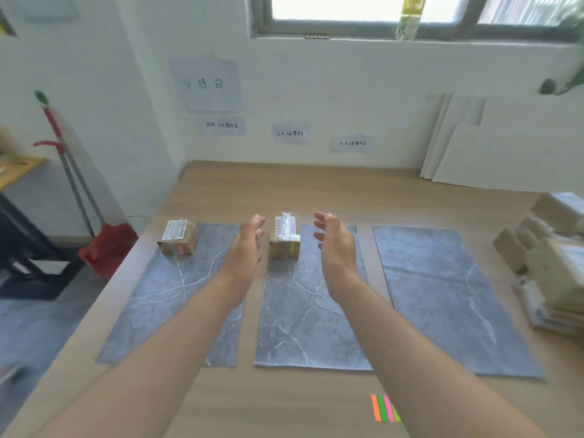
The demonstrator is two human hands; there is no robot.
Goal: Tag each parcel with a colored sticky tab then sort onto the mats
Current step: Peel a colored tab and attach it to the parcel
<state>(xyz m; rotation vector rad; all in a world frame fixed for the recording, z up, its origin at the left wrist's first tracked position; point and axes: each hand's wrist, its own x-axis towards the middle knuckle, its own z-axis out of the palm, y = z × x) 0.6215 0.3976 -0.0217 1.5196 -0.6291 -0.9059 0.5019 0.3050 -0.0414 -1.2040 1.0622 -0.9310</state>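
Note:
Three grey marble-pattern mats lie side by side on the wooden table: left mat (177, 298), middle mat (303, 317), right mat (442, 292). A small cardboard parcel (179, 238) with a pink tab sits at the far end of the left mat. Another taped parcel (285, 238) with a green tab stands at the far end of the middle mat. My left hand (246, 248) and my right hand (335, 245) hover on either side of that parcel, fingers relaxed, touching nothing. A pad of coloured sticky tabs (384, 408) lies near the table's front edge, partly behind my right forearm.
A pile of untagged cardboard parcels (550, 263) crowds the table's right edge. White boards (505, 143) lean against the back wall. Paper labels (290, 133) hang on the wall above the mats. A red dustpan and broom (104, 245) stand on the floor at left.

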